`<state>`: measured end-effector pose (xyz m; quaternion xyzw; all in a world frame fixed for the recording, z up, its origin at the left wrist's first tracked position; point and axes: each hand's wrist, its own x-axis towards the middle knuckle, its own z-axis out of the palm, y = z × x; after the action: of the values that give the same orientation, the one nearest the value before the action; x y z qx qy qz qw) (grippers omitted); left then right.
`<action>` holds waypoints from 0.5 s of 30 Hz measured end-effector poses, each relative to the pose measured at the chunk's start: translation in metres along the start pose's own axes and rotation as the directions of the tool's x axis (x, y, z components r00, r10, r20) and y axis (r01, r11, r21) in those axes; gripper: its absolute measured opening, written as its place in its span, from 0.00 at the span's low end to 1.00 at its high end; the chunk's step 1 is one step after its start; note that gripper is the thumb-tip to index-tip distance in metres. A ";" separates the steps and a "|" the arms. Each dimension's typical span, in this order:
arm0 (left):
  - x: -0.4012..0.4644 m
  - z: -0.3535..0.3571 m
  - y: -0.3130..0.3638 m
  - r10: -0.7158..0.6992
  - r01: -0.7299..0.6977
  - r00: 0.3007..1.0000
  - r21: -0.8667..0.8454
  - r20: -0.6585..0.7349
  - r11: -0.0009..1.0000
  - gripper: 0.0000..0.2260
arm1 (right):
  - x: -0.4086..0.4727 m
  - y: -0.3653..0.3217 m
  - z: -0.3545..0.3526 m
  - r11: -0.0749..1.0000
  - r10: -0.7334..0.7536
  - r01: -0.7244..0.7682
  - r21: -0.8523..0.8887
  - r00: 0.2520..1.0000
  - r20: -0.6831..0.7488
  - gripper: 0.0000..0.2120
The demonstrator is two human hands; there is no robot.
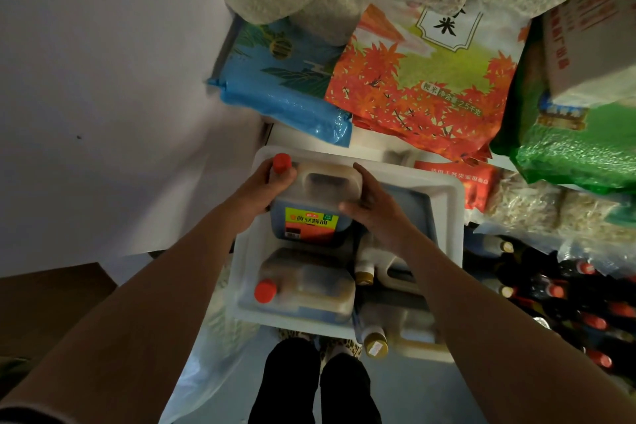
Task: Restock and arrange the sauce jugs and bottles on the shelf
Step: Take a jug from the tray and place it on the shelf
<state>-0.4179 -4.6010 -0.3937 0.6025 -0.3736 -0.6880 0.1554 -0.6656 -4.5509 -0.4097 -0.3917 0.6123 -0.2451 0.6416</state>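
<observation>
Right, the soy sauce jug (311,206) sits between both hands over the white tub (447,196): dark liquid, red cap, built-in handle on top, yellow-and-red label (Chinese lettering) facing the camera. The left hand (265,189) curls round its cap-side shoulder; the right hand (371,206) clasps the handle end. Below it in the tub lies another red-capped jug (303,289), and gold-capped jugs (385,272) just beside. Rice bags (420,86) are stacked beyond.
</observation>
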 end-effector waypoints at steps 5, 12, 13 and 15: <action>0.007 -0.002 -0.013 0.062 -0.060 0.992 -0.017 0.110 0.998 0.30 | 0.008 0.003 -0.003 0.997 0.000 0.005 -0.078 0.998 0.062 0.53; 0.013 -0.004 -0.017 0.090 -0.093 0.991 0.027 0.095 0.995 0.35 | 0.014 0.004 -0.004 1.000 0.005 -0.005 -0.013 0.999 0.033 0.40; 0.013 -0.004 -0.017 0.090 -0.093 0.993 0.028 0.080 0.995 0.34 | 0.013 0.003 -0.004 1.000 0.002 -0.002 -0.003 0.999 0.032 0.39; 0.014 -0.002 -0.014 0.094 -0.096 0.994 0.035 0.051 0.995 0.32 | 0.014 0.000 -0.004 1.000 -0.007 0.007 0.005 1.000 0.029 0.36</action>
<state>-0.4157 -4.6010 -0.4136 0.5698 -0.4182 -0.6873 0.1674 -0.6682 -4.5626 -0.4181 -0.3959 0.6010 -0.2431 0.6503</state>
